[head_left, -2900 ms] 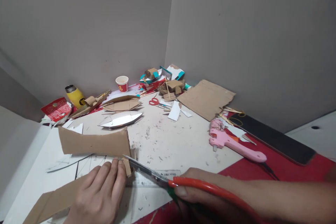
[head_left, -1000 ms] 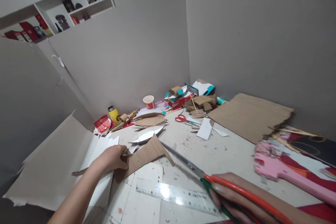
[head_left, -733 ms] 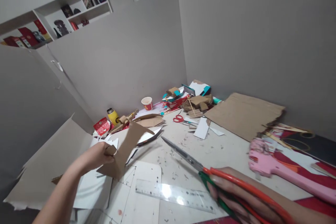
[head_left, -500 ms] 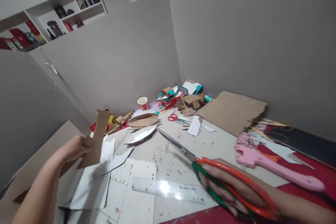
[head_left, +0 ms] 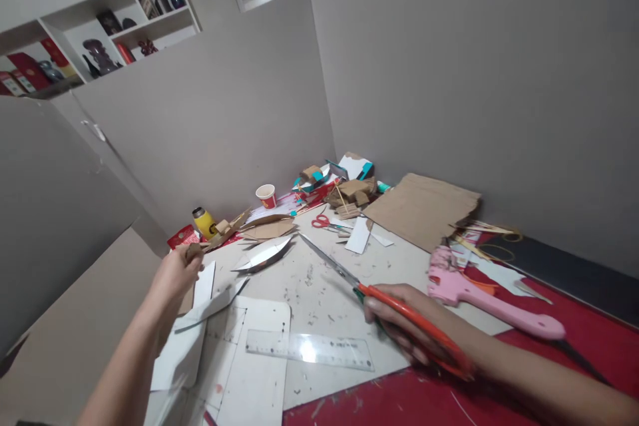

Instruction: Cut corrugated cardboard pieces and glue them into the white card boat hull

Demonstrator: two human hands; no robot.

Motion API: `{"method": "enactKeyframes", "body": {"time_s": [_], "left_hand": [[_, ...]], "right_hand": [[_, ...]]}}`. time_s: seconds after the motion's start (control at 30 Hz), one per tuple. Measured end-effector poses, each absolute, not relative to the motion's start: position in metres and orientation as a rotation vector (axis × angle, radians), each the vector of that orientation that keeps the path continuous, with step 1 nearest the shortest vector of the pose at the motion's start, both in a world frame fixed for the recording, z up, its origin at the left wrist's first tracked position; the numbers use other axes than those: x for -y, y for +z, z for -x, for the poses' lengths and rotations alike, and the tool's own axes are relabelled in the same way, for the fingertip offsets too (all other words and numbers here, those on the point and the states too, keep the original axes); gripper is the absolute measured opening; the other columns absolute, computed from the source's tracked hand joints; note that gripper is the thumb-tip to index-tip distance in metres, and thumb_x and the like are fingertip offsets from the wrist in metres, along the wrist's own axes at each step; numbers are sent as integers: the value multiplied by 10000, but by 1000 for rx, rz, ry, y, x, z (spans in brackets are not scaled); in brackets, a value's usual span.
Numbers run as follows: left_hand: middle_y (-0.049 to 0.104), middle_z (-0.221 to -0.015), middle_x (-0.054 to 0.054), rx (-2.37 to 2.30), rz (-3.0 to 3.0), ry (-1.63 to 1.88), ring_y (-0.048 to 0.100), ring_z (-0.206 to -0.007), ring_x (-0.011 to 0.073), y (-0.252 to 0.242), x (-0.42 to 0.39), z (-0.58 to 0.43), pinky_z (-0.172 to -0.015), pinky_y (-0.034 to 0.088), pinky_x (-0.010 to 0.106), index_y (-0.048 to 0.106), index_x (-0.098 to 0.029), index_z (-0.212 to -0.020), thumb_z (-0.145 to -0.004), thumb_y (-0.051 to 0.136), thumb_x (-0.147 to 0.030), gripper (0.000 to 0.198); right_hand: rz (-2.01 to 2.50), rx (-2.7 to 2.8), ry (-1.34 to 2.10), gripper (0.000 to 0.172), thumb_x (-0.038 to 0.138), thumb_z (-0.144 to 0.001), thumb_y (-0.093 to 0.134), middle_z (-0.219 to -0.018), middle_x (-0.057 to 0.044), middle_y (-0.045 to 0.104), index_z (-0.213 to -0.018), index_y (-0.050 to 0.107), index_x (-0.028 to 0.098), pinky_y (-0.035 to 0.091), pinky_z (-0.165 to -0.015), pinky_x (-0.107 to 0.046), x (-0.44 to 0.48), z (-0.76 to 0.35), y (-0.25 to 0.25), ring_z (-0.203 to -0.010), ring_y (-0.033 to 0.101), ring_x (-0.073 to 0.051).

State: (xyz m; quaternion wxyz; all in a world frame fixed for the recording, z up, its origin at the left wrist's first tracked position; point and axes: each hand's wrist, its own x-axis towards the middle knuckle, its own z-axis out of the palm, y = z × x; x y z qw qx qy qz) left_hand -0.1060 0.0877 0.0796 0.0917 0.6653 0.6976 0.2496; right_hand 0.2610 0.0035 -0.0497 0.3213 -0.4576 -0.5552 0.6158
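Note:
My right hand [head_left: 399, 329] is closed around the orange and green handles of large scissors [head_left: 344, 276], whose blades point up and left over the table. My left hand [head_left: 174, 276] reaches out to the left edge of the table, fingers closed on a brown cardboard piece [head_left: 192, 253] that is mostly hidden behind the hand. A clear ruler [head_left: 309, 349] lies on a white marked sheet [head_left: 249, 359] between my two hands.
A pink glue gun [head_left: 479, 296] lies at right on the red mat [head_left: 449, 399]. A large cardboard sheet [head_left: 422, 206], small red scissors [head_left: 322, 221], a paper cup [head_left: 266, 196], a yellow bottle [head_left: 204, 221] and cardboard scraps crowd the back corner. A white boat-shaped cutout [head_left: 264, 254] lies mid-table.
My left hand has lifted the cut cardboard piece off the table and carried it left, past the edge. My right hand with the scissors has drawn slightly back. The view has risen.

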Motion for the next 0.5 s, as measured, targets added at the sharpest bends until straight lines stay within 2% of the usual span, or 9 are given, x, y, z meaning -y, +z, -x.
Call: {"method": "enactKeyframes", "body": {"time_s": [0.07, 0.13, 0.23, 0.33, 0.5], "left_hand": [[685, -686, 39, -1876, -1850, 877, 633, -585, 183, 74, -82, 93, -574, 492, 286, 609, -180, -772, -820, 551, -444, 274], [719, -794, 63, -1692, -1708, 991, 647, -642, 183, 70, -74, 82, -617, 513, 293, 606, -181, -864, -826, 513, -519, 353], [729, -805, 107, -1471, -1486, 1061, 647, -647, 190, 66, -63, 68, -609, 526, 295, 643, -145, -862, -806, 519, -560, 436], [729, -777, 118, -1319, -1301, 1100, 641, -622, 178, 59, -54, 56, -572, 524, 271, 670, -123, -825, -787, 577, -519, 408], [725, -785, 64, -1151, -1088, 1160, 624, -604, 128, 44, -49, 39, -516, 487, 202, 672, -144, -809, -739, 683, -430, 294]], "right_hand": [[1255, 1540, 1516, 509, 701, -763, 505, -445, 82, 401, -754, 476, 193, 307, -325, -177, -6, -260, -50, -320, 379, -68], [1307, 1661, 1322, 478, 661, -753, 533, -505, 48, 442, -685, 458, 194, 331, -370, -204, -8, -258, -49, -397, 437, -95], [1360, 1867, 954, 417, 576, -801, 491, -614, -20, 565, -669, 527, 182, 396, -497, -250, -9, -259, -46, -573, 549, -168], [1482, 2014, 685, 380, 502, -852, 430, -726, -72, 665, -776, 611, 177, 421, -577, -287, -9, -263, -44, -670, 614, -222], [1751, 2162, 384, 401, 462, -897, 384, -799, -148, 718, -817, 640, 163, 393, -573, -305, -10, -268, -42, -716, 667, -282]]}}
